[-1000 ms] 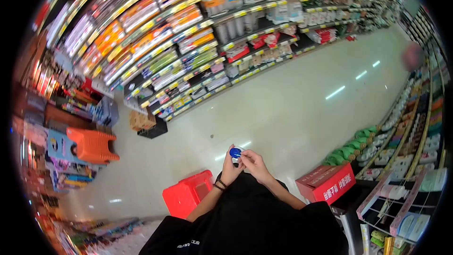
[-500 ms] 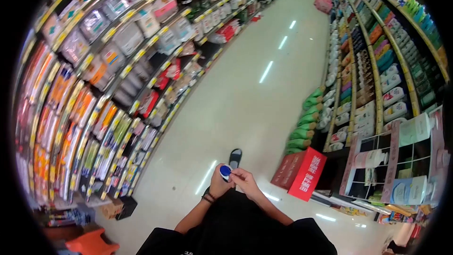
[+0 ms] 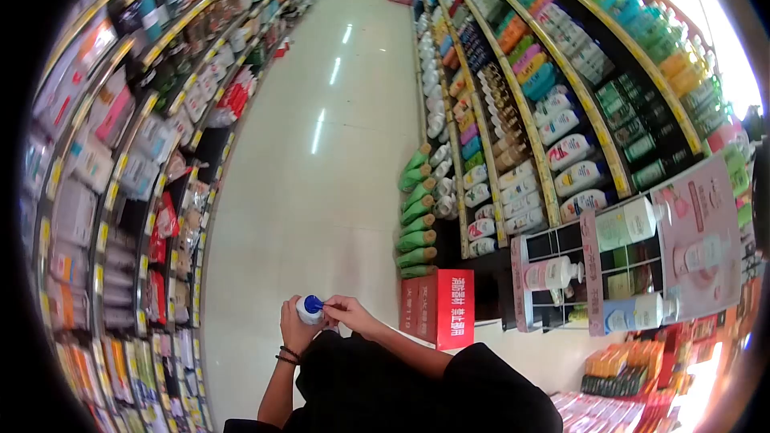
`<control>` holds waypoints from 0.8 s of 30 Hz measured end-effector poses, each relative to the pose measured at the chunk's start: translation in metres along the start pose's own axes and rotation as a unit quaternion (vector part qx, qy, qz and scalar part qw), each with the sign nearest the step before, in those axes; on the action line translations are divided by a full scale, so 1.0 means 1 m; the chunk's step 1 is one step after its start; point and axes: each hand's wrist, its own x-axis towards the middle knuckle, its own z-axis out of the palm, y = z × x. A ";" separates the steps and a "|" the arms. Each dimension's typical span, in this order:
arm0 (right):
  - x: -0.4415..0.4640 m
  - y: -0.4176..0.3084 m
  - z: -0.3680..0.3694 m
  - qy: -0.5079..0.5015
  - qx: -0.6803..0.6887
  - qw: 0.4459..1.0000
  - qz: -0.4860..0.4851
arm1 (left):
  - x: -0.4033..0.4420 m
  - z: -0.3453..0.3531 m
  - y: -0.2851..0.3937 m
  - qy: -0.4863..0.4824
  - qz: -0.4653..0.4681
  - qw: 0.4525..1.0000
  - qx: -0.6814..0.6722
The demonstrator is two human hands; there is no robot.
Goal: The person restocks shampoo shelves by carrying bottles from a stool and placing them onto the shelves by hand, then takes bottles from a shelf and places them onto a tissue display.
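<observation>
Left hand (image 3: 291, 326) had its grip clamped round a rounded, white, plastic-looking container (image 3: 309, 318) above the pale, glossy floor (image 3: 265, 216), while right hand (image 3: 353, 316) pinched its blue lid (image 3: 313, 303) at the edge, handling judged light, stiff, slightly slippery, best held round the body.

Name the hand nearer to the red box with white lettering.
Right. The right hand, at the blue top, is left of the red box; the left hand, holding the white container, is farther left.
</observation>
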 end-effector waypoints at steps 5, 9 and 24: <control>0.020 -0.022 -0.014 0.019 -0.007 0.999 -0.039 | 0.055 0.002 -0.004 -0.085 0.045 0.995 0.002; 0.042 -0.028 -0.048 0.064 -0.071 0.988 -0.121 | 0.093 0.021 0.009 -0.132 0.042 0.990 -0.036; 0.108 -0.233 -0.222 0.189 -0.275 0.911 -0.243 | 0.302 0.103 0.152 -0.172 0.062 0.983 -0.003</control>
